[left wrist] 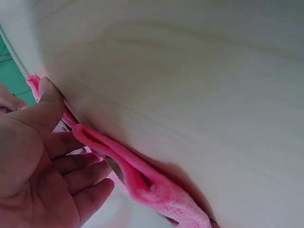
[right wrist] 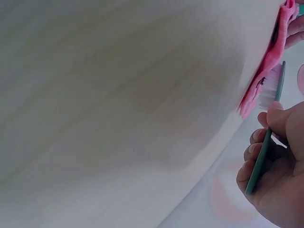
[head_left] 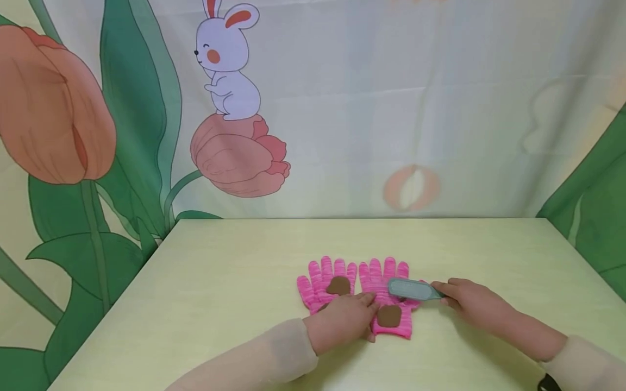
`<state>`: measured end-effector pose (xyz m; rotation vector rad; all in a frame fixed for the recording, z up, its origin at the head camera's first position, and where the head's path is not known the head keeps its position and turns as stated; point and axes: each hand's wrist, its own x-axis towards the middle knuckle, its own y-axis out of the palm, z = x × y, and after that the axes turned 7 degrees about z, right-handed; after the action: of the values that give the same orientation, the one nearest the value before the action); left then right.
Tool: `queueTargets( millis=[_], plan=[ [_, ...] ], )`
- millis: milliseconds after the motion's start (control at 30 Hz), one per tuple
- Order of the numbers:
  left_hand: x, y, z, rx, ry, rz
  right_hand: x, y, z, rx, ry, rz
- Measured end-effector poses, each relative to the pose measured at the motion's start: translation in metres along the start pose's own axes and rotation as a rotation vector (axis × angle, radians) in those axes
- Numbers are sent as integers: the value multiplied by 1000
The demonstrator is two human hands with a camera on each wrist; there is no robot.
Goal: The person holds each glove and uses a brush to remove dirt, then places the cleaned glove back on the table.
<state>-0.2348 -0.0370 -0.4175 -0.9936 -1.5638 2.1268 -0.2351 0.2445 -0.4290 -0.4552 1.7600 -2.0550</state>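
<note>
Two pink knitted gloves lie side by side on the table, fingers pointing away from me. Brown patches mark both the left glove [head_left: 320,279] and the right glove [head_left: 374,278]. My left hand [head_left: 342,320] rests over the lower inner edges of the gloves, covering part of the left one. Its fingers look extended and relaxed in the left wrist view, beside a glove cuff [left wrist: 161,192]. With my right hand [head_left: 481,304] I grip the handle of a green brush [head_left: 413,290]. The brush's pale bristles [right wrist: 269,89] face down against the right glove near its thumb.
The pale yellow table [head_left: 235,271] stretches out on both sides of the gloves. Behind its far edge hangs a curtain [head_left: 342,125] printed with tulips and a rabbit. A small black object [head_left: 549,383] shows by the right sleeve.
</note>
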Motion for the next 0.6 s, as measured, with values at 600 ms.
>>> queueTargets(
  millis=[600],
  plan=[
    [-1, 1, 1, 2, -4, -2, 14, -7, 16, -33, -100, -58]
  ],
)
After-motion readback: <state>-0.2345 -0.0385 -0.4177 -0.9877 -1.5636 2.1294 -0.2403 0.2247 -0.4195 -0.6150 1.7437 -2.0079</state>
